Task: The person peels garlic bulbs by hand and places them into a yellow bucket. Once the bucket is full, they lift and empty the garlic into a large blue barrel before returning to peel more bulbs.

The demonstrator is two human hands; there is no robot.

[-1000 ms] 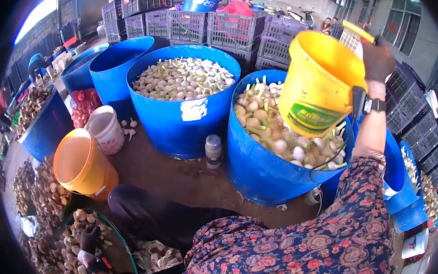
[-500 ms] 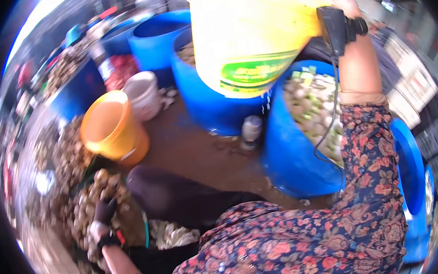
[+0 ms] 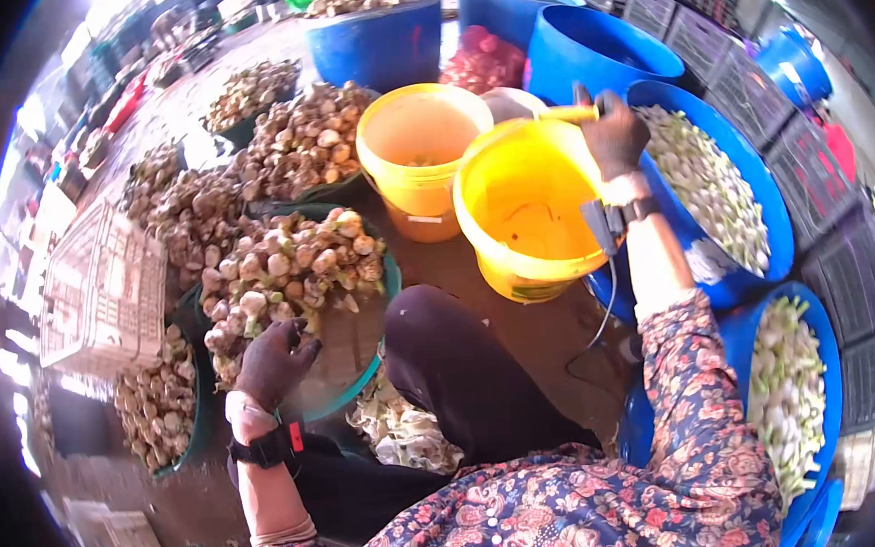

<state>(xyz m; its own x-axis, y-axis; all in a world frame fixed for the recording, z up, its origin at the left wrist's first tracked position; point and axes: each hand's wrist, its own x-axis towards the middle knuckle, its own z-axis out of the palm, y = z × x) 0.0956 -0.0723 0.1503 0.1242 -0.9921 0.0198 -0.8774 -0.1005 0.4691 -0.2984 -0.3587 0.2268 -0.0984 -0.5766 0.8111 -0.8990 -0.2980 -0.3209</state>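
My right hand (image 3: 611,134), in a dark glove, grips the handle of an empty yellow bucket (image 3: 526,208) that is low by my knee, beside an orange bucket (image 3: 415,154). My left hand (image 3: 275,362), also gloved, rests on the near rim of a green basin (image 3: 378,357) heaped with unpeeled garlic bulbs (image 3: 282,268). It touches the bulbs at the heap's near edge; whether it holds one I cannot tell. A pile of garlic skins (image 3: 402,431) lies under my leg.
Blue tubs (image 3: 723,196) of peeled white garlic stand at the right, another (image 3: 795,392) nearer me. More basins of unpeeled garlic (image 3: 304,136) lie to the left and behind. A white crate (image 3: 98,294) sits at the left. Grey crates (image 3: 837,249) line the right side.
The yellow bucket has come down from above the blue tub, where it was tipped, to floor level beside the orange bucket. My view has swung left toward the garlic heaps.
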